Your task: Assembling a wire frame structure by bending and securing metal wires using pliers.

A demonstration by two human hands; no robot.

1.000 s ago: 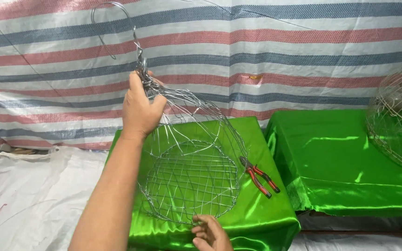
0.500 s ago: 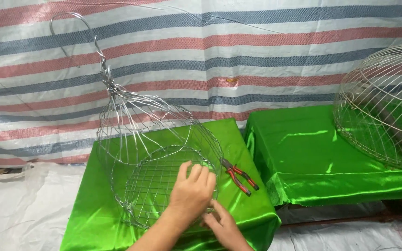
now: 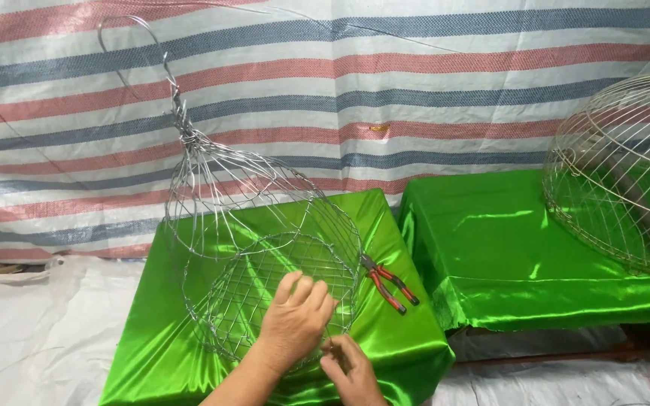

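The left hand (image 3: pixel 295 319) has dropped from the wire twist onto the wire basket's (image 3: pixel 265 248) mesh, fingers spread flat; the right hand (image 3: pixel 351 368) pinches its lower rim beside red-handled pliers (image 3: pixel 390 283).

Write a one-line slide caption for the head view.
Both hands, left hand and right hand, work the near rim of a wire basket on green cloth, pliers alongside.

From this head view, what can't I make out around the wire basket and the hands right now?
- Right hand: fingertips sit at the wire basket rim; what they pinch is too small to tell.
- Left hand: covers the mesh beneath it.
- Large wire dome: cut off by the right edge.
- Pliers: jaw tips hidden behind the basket rim.
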